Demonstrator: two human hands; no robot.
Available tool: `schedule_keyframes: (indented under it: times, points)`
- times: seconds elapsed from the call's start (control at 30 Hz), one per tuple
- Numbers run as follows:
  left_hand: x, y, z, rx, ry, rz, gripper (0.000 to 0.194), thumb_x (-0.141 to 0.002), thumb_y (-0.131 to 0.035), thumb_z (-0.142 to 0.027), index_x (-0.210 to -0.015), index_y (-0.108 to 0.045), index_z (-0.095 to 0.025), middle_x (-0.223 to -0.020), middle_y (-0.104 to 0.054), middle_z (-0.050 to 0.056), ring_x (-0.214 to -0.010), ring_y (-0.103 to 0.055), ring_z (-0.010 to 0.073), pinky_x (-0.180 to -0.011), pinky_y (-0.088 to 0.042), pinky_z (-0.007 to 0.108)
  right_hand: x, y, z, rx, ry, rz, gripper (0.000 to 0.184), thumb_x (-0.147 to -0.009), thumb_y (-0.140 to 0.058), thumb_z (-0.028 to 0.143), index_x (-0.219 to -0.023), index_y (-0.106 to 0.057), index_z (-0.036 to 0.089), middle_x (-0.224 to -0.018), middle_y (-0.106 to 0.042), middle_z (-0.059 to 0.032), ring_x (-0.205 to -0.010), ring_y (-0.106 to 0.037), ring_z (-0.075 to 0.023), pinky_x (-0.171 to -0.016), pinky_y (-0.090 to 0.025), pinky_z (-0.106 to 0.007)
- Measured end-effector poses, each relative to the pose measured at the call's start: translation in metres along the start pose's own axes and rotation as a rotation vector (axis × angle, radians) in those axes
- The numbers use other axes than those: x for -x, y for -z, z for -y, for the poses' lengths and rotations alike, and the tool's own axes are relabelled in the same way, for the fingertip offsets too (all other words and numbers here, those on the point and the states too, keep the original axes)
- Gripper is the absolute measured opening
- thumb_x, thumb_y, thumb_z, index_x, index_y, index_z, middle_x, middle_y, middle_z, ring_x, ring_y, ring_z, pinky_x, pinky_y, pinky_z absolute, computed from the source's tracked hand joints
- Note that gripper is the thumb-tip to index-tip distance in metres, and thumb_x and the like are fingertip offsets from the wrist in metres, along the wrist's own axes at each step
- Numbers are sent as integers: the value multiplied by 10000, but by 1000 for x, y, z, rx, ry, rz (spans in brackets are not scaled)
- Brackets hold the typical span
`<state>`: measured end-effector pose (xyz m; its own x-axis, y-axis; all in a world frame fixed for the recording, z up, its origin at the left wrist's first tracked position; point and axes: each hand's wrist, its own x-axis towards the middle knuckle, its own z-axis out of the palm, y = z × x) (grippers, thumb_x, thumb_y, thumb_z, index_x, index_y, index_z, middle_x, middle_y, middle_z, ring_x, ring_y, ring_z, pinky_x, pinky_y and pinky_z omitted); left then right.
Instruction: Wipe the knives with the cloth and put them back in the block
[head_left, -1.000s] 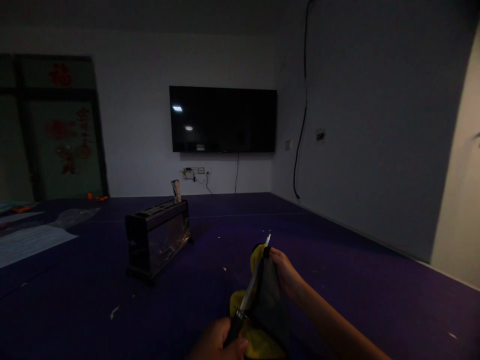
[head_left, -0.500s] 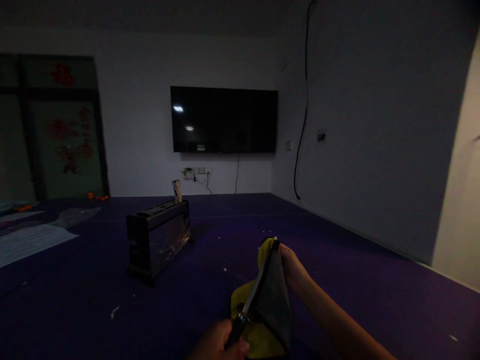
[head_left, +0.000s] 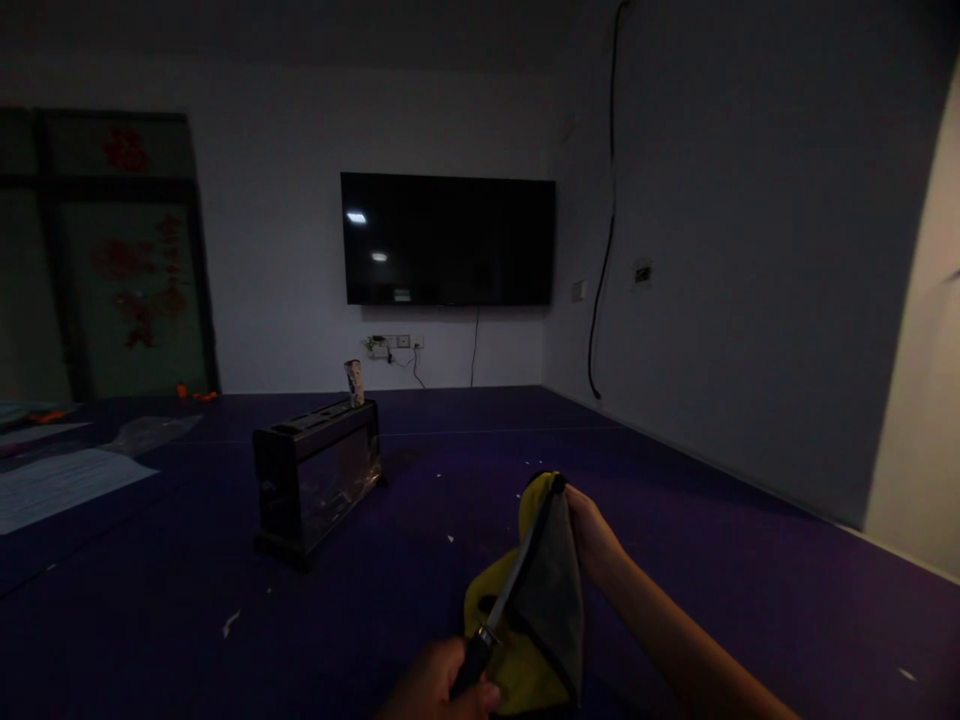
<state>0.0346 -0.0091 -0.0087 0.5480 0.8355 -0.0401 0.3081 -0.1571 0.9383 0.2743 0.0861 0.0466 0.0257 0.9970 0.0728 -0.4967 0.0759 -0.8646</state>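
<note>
My left hand (head_left: 448, 685) is closed round the black handle of a tool with a long, narrow metal shaft (head_left: 504, 600). A small metal collar sits between handle and shaft. I cannot tell whether the shaft is a blade or a rod. My right hand (head_left: 589, 525) is closed on the upper end of a yellow and grey cloth (head_left: 553, 590) with dark edging. The cloth is folded along the shaft near its far end, hiding the tip, and its lower part hangs down beside my left hand.
A dark, box-shaped appliance (head_left: 337, 475) stands on the purple floor (head_left: 420, 620) to the left, with a patterned cup (head_left: 354, 384) on top. Printed paper (head_left: 67, 487) and clear plastic (head_left: 154, 432) lie farther left. Small white scraps are scattered about. A television (head_left: 450, 240) hangs on the far wall.
My right hand and the top of the cloth have shifted slightly right, showing a bit more of the metal shaft. My left hand has barely moved.
</note>
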Motion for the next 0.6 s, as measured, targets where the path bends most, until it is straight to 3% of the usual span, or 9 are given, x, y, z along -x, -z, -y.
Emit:
schedule_keyframes:
  times: [0.27,0.6]
  points:
    - [-6,0,14,37,-6,1,542,-628,-559,-692,-768,-488,-174,-632,-429,-40,-605,-383,90,-561,-298,200,5,-7,-5,9,-52,27,148,-716,-540,340,-675,-608,214,-549,-636,-22,-510,-610,-214,-564,-515,-348]
    - [-3,-3,5,115,-3,5,657,-566,-559,-748,-822,-535,-144,-675,-501,-13,-619,-425,97,-580,-314,212,7,-10,-3,-12,-28,13,130,-713,-560,302,-637,-611,209,-542,-640,-19,-476,-596,-193,-553,-520,-330]
